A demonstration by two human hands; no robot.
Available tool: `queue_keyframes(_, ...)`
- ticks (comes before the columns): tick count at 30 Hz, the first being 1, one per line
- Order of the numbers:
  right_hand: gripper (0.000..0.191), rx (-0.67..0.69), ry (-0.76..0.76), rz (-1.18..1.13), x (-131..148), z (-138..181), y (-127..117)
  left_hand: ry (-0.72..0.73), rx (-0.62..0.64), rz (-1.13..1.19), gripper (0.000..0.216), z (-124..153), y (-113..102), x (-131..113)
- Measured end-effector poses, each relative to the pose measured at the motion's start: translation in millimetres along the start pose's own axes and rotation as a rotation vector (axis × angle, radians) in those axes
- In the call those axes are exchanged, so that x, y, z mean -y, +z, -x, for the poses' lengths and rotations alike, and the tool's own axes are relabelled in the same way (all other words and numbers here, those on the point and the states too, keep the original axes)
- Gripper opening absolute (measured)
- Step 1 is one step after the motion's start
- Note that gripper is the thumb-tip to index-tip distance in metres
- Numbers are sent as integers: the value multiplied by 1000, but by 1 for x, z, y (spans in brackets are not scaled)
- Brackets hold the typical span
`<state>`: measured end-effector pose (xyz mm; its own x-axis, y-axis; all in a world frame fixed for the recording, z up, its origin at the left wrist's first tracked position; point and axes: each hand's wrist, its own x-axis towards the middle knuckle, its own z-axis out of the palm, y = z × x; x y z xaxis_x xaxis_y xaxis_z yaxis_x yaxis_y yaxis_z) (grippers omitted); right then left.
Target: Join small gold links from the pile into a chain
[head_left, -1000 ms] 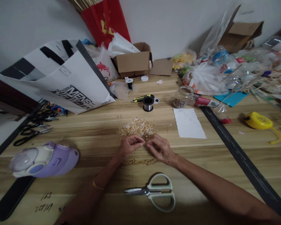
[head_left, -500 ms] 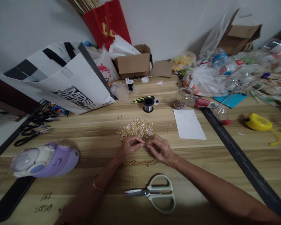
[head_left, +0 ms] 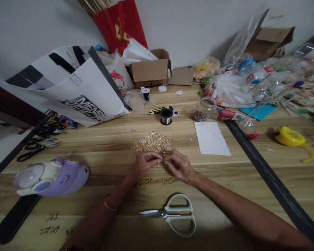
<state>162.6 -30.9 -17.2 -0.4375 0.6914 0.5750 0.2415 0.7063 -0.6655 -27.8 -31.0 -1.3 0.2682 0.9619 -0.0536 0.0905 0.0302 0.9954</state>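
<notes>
At the near edge of a pile of small gold and clear beads (head_left: 153, 142), my left hand (head_left: 148, 164) and my right hand (head_left: 180, 166) almost meet at the fingertips. Each hand is closed in a pinch. Whatever lies between the fingers is too small to make out. A gold chain (head_left: 154, 181) lies on the wood just below both hands. Closer to me rest scissors (head_left: 180, 215) with pale green handles, blades pointing left.
Beyond the pile stand a wire spool (head_left: 166, 116), a yellow-black cutter (head_left: 154, 111) and a bead jar (head_left: 202, 111). White paper (head_left: 211, 138) and a yellow tape measure (head_left: 289, 136) lie right. A purple bottle (head_left: 60, 177) and a large paper bag (head_left: 89, 94) are left.
Both hands keep the same pinch at the same spot by the beads. The whole view has shifted very slightly; nothing on the table has visibly moved.
</notes>
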Motion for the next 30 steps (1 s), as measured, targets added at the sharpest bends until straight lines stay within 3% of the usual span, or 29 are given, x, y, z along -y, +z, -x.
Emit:
queue_keyframes(14,6,-15,-22,-8,0,0,0,-101,-13,46,19,0,1,-5)
queue_keyframes(30,6,-1,-18,7,-1,1,0,-76,-9,24,23,-1,0,-1)
